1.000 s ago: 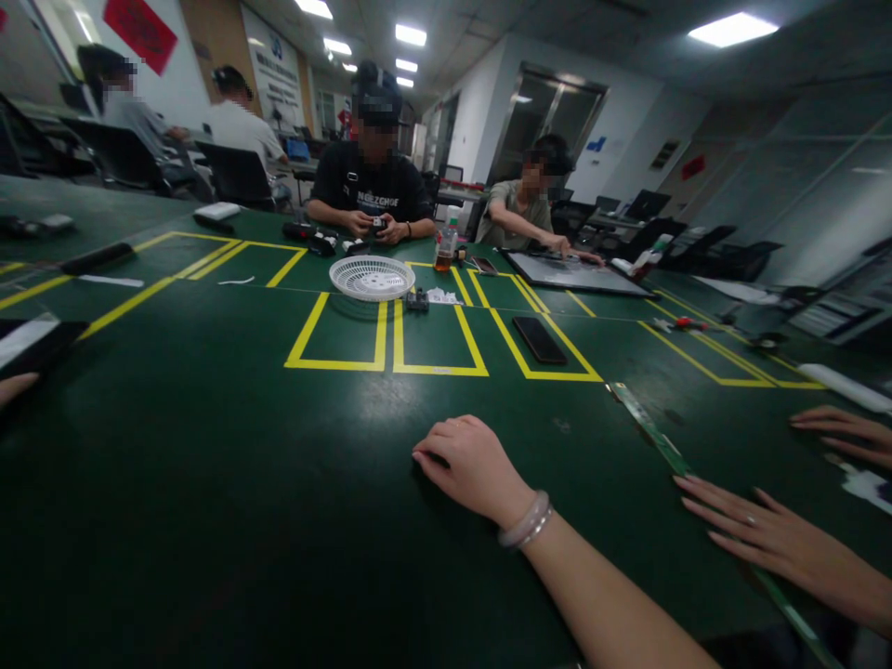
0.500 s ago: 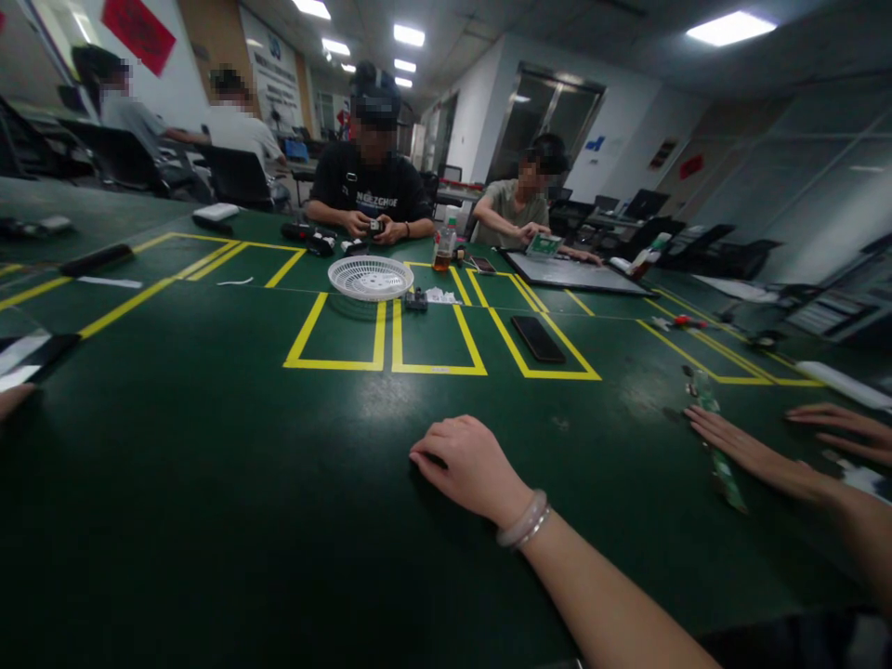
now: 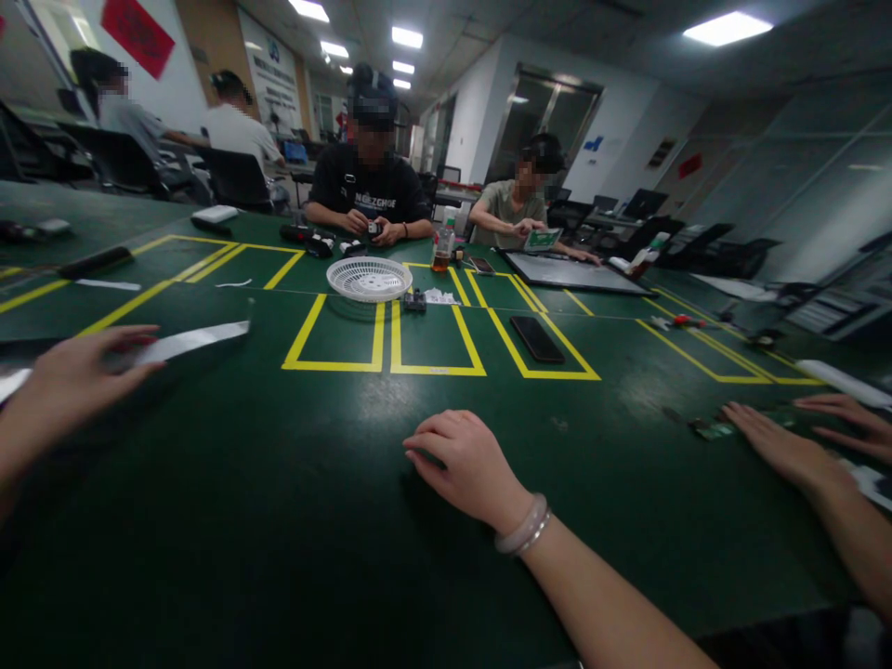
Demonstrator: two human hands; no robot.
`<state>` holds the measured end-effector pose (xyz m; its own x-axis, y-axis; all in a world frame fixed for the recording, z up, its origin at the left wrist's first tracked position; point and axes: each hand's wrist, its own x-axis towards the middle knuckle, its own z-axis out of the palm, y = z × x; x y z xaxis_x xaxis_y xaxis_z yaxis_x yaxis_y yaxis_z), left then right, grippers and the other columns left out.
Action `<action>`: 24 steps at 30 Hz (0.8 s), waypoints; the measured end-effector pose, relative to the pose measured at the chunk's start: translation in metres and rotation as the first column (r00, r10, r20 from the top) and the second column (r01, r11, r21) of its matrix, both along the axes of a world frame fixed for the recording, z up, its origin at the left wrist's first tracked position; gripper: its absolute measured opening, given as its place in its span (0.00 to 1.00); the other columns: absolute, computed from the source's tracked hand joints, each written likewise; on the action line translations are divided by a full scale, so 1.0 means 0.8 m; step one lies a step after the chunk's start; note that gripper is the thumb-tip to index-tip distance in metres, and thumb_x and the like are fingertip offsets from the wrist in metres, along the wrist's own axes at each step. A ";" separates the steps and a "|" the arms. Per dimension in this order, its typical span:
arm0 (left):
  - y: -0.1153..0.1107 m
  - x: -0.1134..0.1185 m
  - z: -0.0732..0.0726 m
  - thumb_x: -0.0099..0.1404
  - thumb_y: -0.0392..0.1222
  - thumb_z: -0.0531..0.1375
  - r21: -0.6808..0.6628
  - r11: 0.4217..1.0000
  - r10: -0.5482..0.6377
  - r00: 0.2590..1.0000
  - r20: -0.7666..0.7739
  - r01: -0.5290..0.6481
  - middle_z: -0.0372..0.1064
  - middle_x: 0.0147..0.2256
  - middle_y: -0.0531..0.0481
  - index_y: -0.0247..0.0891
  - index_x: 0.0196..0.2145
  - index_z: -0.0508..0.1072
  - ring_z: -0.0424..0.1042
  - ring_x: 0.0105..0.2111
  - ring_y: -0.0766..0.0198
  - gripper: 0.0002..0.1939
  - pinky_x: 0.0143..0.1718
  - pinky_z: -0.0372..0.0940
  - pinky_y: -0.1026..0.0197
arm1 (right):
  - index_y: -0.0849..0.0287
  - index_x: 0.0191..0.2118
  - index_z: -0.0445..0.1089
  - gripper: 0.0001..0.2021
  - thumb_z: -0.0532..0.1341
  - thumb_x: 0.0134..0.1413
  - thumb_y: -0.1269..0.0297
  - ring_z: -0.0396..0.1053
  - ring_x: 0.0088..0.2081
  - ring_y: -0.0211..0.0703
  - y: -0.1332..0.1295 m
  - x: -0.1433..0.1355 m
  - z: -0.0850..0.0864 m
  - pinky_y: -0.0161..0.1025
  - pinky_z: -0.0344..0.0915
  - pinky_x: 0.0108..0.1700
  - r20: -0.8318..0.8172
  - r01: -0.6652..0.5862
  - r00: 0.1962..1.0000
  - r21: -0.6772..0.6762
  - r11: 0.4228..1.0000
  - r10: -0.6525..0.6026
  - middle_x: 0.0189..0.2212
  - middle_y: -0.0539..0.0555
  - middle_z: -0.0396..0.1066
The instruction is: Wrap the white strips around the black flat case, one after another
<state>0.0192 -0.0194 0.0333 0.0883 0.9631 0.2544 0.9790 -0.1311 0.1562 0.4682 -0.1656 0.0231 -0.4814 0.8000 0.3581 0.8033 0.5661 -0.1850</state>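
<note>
At the left edge, my left hand (image 3: pixel 73 386) is raised a little over the green table (image 3: pixel 334 520). Its thumb and fingers are closed on one end of a white strip (image 3: pixel 199 342), thin and paper-like, which points to the right. Behind that hand lies a dark flat object, partly hidden. In the middle foreground my right hand (image 3: pixel 464 460), with a pale bangle at the wrist, rests loosely curled on the tabletop. Its thumb and fingertips come close together, and I see nothing in them. Straight ahead of it is a black phone (image 3: pixel 536 338) inside a yellow taped outline.
A white plastic basket (image 3: pixel 369 279), a small black part (image 3: pixel 415 300) and a bottle (image 3: pixel 443 246) stand farther back. At right, another person's hands (image 3: pixel 784 441) touch a green circuit board (image 3: pixel 714 429). Two people sit across the table, one holding a green board (image 3: pixel 543 240).
My left hand has come into view from the left, bringing the white strip rightward. My right hand has barely moved. The neighbour's hands have laid the circuit board over farther right.
</note>
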 end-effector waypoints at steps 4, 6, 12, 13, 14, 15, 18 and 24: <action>-0.019 0.088 -0.010 0.69 0.53 0.52 -0.059 0.920 -0.377 0.917 0.128 0.387 0.67 0.55 0.45 0.34 0.59 0.64 0.67 0.50 0.52 0.27 0.47 0.67 0.53 | 0.53 0.50 0.71 0.12 0.62 0.62 0.63 0.68 0.51 0.47 -0.002 -0.001 0.000 0.47 0.61 0.53 -0.074 -0.037 0.996 0.077 0.996 0.043 0.51 0.54 0.72; -0.043 0.128 -0.017 0.68 0.52 0.55 -0.060 0.831 -0.537 0.826 0.171 0.553 0.69 0.53 0.45 0.37 0.58 0.67 0.67 0.51 0.52 0.25 0.49 0.67 0.53 | 0.54 0.56 0.68 0.19 0.64 0.60 0.59 0.66 0.55 0.49 -0.003 -0.002 0.000 0.49 0.59 0.57 -0.086 -0.057 0.994 0.078 0.995 0.064 0.55 0.56 0.70; -0.096 0.191 -0.028 0.68 0.40 0.55 -0.091 0.640 -0.725 0.639 0.258 0.763 0.70 0.51 0.47 0.46 0.57 0.69 0.68 0.51 0.57 0.19 0.52 0.67 0.54 | 0.55 0.61 0.62 0.30 0.67 0.56 0.55 0.68 0.54 0.47 -0.005 -0.007 -0.007 0.51 0.50 0.64 -0.037 -0.106 0.994 -0.036 0.994 0.105 0.53 0.56 0.72; -0.100 0.193 -0.028 0.68 0.39 0.56 -0.091 0.627 -0.734 0.626 0.265 0.774 0.70 0.51 0.47 0.46 0.57 0.69 0.68 0.51 0.57 0.20 0.51 0.67 0.55 | 0.55 0.60 0.64 0.26 0.66 0.57 0.57 0.70 0.51 0.46 -0.005 -0.008 -0.009 0.51 0.51 0.63 -0.029 -0.101 0.995 -0.053 0.993 0.099 0.50 0.54 0.74; -0.103 0.195 -0.028 0.68 0.38 0.56 -0.093 0.615 -0.742 0.614 0.269 0.783 0.70 0.51 0.47 0.46 0.57 0.69 0.68 0.51 0.58 0.20 0.51 0.67 0.55 | 0.54 0.59 0.65 0.24 0.65 0.58 0.59 0.72 0.48 0.45 -0.005 -0.009 -0.009 0.51 0.52 0.62 -0.026 -0.092 0.996 -0.068 0.993 0.090 0.47 0.54 0.76; -0.105 0.196 -0.028 0.68 0.38 0.56 -0.094 0.603 -0.751 0.603 0.270 0.792 0.70 0.51 0.47 0.46 0.57 0.69 0.68 0.51 0.58 0.20 0.52 0.67 0.55 | 0.54 0.58 0.66 0.22 0.65 0.59 0.59 0.72 0.47 0.45 -0.005 -0.010 -0.010 0.50 0.52 0.62 -0.028 -0.084 0.996 -0.078 0.993 0.082 0.46 0.53 0.76; -0.107 0.196 -0.028 0.68 0.37 0.56 -0.097 0.574 -0.771 0.576 0.270 0.813 0.70 0.52 0.48 0.47 0.57 0.69 0.68 0.52 0.59 0.20 0.52 0.67 0.56 | 0.55 0.58 0.66 0.24 0.66 0.57 0.57 0.72 0.47 0.44 -0.006 -0.012 -0.009 0.49 0.54 0.59 -0.052 -0.064 0.997 -0.100 0.993 0.059 0.47 0.54 0.75; -0.107 0.196 -0.026 0.68 0.39 0.56 -0.077 0.584 -0.762 0.578 0.290 0.808 0.71 0.51 0.48 0.47 0.56 0.70 0.68 0.52 0.59 0.19 0.53 0.67 0.56 | 0.53 0.51 0.71 0.20 0.68 0.54 0.56 0.72 0.42 0.42 -0.006 -0.012 -0.004 0.42 0.61 0.47 -0.037 -0.039 0.999 -0.146 0.989 0.034 0.43 0.51 0.76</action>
